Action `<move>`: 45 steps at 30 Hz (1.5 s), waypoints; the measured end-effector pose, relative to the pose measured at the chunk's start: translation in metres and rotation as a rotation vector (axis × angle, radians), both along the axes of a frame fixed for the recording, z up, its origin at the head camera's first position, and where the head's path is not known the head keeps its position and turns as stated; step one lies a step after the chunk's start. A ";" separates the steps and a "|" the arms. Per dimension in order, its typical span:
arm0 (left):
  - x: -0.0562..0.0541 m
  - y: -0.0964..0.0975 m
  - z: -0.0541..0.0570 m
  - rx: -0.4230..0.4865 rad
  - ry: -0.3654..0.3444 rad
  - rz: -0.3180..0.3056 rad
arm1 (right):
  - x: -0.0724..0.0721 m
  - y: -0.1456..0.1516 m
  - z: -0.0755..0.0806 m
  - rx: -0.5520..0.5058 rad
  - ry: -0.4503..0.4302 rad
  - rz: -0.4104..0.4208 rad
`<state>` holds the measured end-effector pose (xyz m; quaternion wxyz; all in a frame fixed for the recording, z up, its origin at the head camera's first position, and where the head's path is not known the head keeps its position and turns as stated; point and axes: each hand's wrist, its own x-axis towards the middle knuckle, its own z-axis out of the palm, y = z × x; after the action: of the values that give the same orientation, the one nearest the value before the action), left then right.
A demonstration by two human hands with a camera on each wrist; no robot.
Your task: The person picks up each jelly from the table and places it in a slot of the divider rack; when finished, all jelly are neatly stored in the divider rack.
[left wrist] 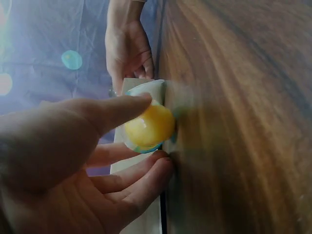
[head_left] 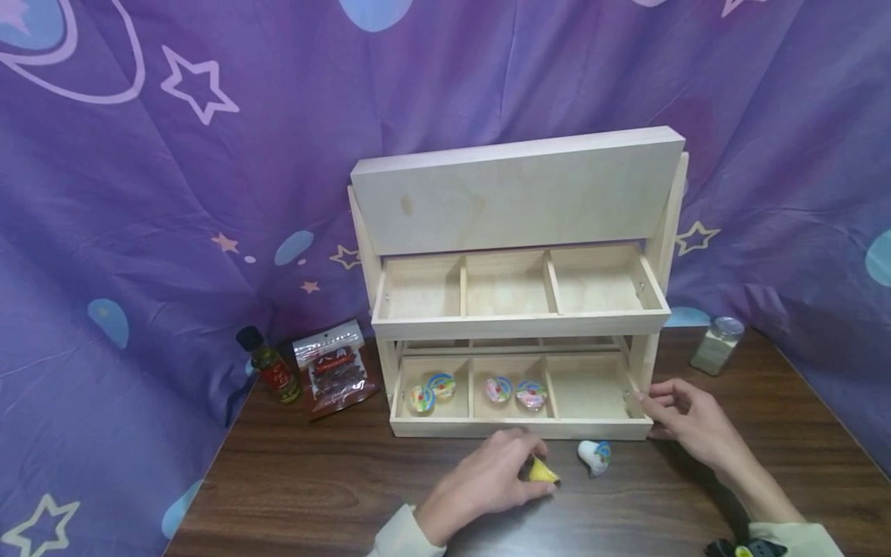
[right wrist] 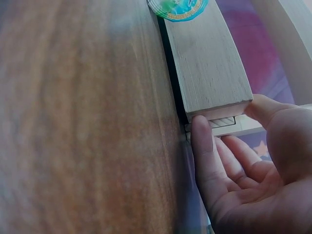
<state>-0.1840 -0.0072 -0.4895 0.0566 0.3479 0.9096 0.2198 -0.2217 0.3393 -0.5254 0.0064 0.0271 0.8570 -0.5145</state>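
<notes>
My left hand is low over the table in front of the wooden rack. Its thumb and curled fingers are around a small yellow jelly cup, its lid edge facing away in the left wrist view. Just right of it a white jelly cup lies tipped on the table. At the rack's lower right corner, my right hand grips the end of the bottom tray, thumb on one side and fingers on the other.
Two yellowish jelly cups sit in the bottom tray's left compartment, two pink ones in its middle one. A sauce bottle and a spice packet stand left of the rack. A capped glass jar is at right, before a purple curtain.
</notes>
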 end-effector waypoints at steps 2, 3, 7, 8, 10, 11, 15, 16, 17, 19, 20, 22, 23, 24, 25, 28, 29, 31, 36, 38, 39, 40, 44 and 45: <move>0.000 0.000 0.002 0.010 -0.026 0.022 | 0.000 0.001 0.000 0.002 0.001 0.001; -0.001 0.000 0.002 0.024 -0.037 0.020 | -0.001 0.001 -0.001 0.004 0.000 0.001; -0.003 0.000 0.001 0.078 -0.084 -0.002 | 0.001 0.001 -0.001 0.004 0.008 -0.001; -0.003 0.000 0.000 0.101 -0.108 -0.016 | 0.001 0.001 0.000 0.004 0.010 0.000; -0.004 0.001 0.001 0.165 -0.148 -0.049 | 0.001 0.000 0.001 -0.001 0.014 -0.001; -0.005 0.001 0.001 0.213 -0.171 -0.069 | 0.001 0.000 0.002 -0.002 0.015 -0.001; -0.008 0.003 0.002 0.444 -0.308 -0.127 | 0.002 0.000 0.003 -0.015 0.022 0.006; -0.009 0.003 0.002 0.497 -0.344 -0.134 | 0.002 0.000 0.003 -0.015 0.023 0.007; -0.009 0.003 0.003 0.544 -0.385 -0.135 | 0.002 0.000 0.003 -0.018 0.024 0.009; -0.010 0.004 0.003 0.617 -0.466 -0.125 | 0.002 0.000 0.003 -0.021 0.026 0.011; -0.010 0.004 0.003 0.640 -0.494 -0.117 | 0.002 0.000 0.003 -0.020 0.027 0.012; -0.010 0.004 0.003 0.675 -0.520 -0.099 | 0.002 0.001 0.002 -0.022 0.030 0.012; -0.010 0.004 0.003 0.684 -0.516 -0.091 | 0.002 0.001 0.002 -0.024 0.031 0.011; -0.010 0.004 0.003 0.688 -0.501 -0.084 | 0.002 0.002 0.001 -0.023 0.031 0.011; -0.011 0.004 0.003 0.687 -0.473 -0.076 | 0.002 0.002 0.001 -0.024 0.032 0.012; -0.012 0.004 0.002 0.688 -0.420 -0.065 | 0.002 0.003 0.000 -0.026 0.031 0.016; -0.013 0.004 0.002 0.692 -0.419 -0.063 | 0.002 0.003 -0.001 -0.026 0.028 0.015; -0.013 0.004 0.001 0.708 -0.440 -0.057 | 0.002 0.003 -0.001 -0.025 0.027 0.019; -0.014 0.003 0.002 0.770 -0.503 -0.036 | 0.001 0.002 0.000 -0.019 0.024 0.013; -0.016 0.003 0.003 0.790 -0.507 -0.031 | 0.001 0.001 0.001 -0.020 0.021 0.011; -0.016 0.002 0.004 0.796 -0.503 -0.028 | 0.001 0.000 0.001 -0.023 0.021 0.011; -0.017 0.002 0.004 0.804 -0.503 -0.025 | 0.001 0.000 0.001 -0.022 0.021 0.014; -0.022 0.003 0.007 0.821 -0.498 -0.017 | 0.001 0.000 0.002 -0.014 0.020 0.019; -0.023 0.004 0.008 0.817 -0.493 -0.014 | 0.002 0.000 0.002 -0.010 0.021 0.017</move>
<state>-0.2071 -0.0034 -0.4812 0.1307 0.2855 0.7056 0.6352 -0.2201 0.3398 -0.5238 0.0019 0.0145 0.8547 -0.5188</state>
